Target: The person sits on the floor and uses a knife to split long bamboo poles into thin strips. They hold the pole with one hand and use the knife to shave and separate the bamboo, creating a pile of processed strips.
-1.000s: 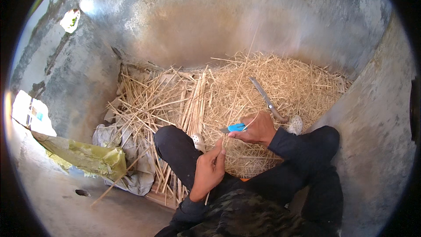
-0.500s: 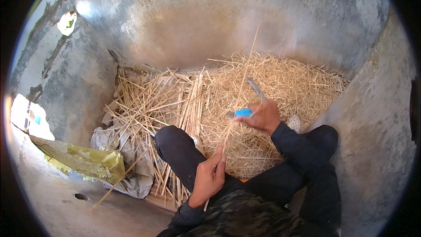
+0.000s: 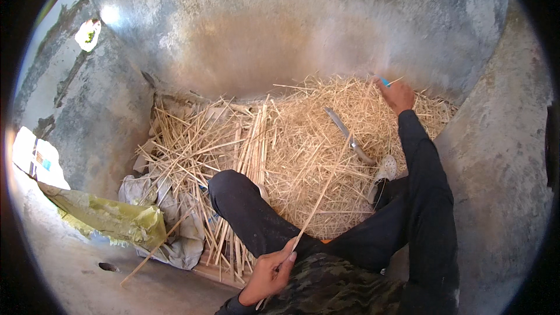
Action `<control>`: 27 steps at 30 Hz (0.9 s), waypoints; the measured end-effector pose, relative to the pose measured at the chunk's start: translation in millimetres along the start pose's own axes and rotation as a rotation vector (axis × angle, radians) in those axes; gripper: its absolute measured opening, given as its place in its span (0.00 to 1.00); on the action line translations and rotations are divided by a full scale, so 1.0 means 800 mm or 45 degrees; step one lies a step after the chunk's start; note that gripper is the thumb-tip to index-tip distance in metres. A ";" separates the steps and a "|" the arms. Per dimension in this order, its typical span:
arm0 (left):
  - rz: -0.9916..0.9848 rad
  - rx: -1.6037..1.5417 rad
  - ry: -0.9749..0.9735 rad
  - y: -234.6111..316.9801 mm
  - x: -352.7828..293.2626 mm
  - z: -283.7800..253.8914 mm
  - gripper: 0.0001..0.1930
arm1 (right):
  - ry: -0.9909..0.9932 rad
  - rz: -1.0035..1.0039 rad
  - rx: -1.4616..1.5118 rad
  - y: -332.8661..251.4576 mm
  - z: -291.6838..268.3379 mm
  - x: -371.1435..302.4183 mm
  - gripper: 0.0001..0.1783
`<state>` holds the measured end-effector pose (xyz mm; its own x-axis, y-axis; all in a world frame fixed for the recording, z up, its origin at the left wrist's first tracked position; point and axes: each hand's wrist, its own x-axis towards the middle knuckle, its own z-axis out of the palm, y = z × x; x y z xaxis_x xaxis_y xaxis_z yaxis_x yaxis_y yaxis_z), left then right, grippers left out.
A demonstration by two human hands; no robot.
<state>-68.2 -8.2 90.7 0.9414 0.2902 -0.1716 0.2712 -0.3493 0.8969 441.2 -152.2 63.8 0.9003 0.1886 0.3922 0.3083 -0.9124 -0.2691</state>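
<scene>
My left hand (image 3: 269, 274) is low in front of my lap, fingers closed around the lower end of a long, thin bamboo strip (image 3: 318, 203). The strip slants up and right over the shavings. At the end of my outstretched right arm, my right hand (image 3: 399, 96) is closed on a small blue tool (image 3: 385, 81), mostly hidden by the fingers. A knife with a long narrow blade (image 3: 337, 121) lies on the pile of shavings (image 3: 315, 105) between my hands, its handle toward my shoe.
Long split strips (image 3: 252, 146) lie beside the shavings on the left. A greyish cloth (image 3: 186, 245) and a yellowish sheet (image 3: 128, 216) are at the lower left. Concrete walls (image 3: 262, 29) enclose the space. My perforated shoe (image 3: 387, 168) rests at the pile's right.
My right hand has moved away up and right with the blue tool, off the strip. My left hand has drawn the strip down toward my lap. The knife stays on the pile.
</scene>
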 end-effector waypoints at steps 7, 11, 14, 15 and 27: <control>-0.011 -0.227 0.088 -0.037 0.006 -0.006 0.18 | -0.071 0.340 -0.090 0.156 0.051 0.052 0.48; -0.202 -0.720 0.055 -0.030 0.052 -0.007 0.21 | -1.099 -0.043 -0.412 0.164 0.098 0.023 0.43; -0.160 -0.961 0.069 -0.018 0.094 -0.005 0.21 | -1.439 -0.195 -0.334 0.059 0.033 -0.004 0.39; -0.145 -1.009 0.062 -0.013 0.106 -0.004 0.21 | -1.280 -0.342 -0.312 0.045 0.031 -0.008 0.36; 0.014 -0.924 0.149 0.022 0.180 0.002 0.21 | -0.521 -1.029 0.551 -0.143 -0.077 -0.187 0.33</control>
<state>72.1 25.9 81.1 0.9046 0.3978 -0.1530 0.0229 0.3131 0.9495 252.2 -98.6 89.9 0.3831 0.8777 0.2880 0.8857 -0.2604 -0.3844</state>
